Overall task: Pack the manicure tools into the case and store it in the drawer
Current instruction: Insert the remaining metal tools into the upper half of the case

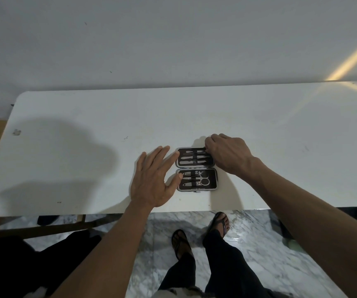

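Observation:
A small dark manicure case [196,168] lies open flat on the white table [87,147], both halves showing. Several slim metal tools [191,158] sit in the far half. The near half holds clippers and small scissors [203,179]. My left hand [154,181] rests flat beside the case's left edge, fingers spread, thumb and forefinger touching it. My right hand [227,153] is curled over the far half's right corner, fingertips pinching at the rim or a tool there; which one is hidden by the fingers.
The table's front edge runs just below the case. Beyond it are a marble floor, my two legs and sandalled feet [194,237]. A grey wall stands behind the table. No drawer is in view.

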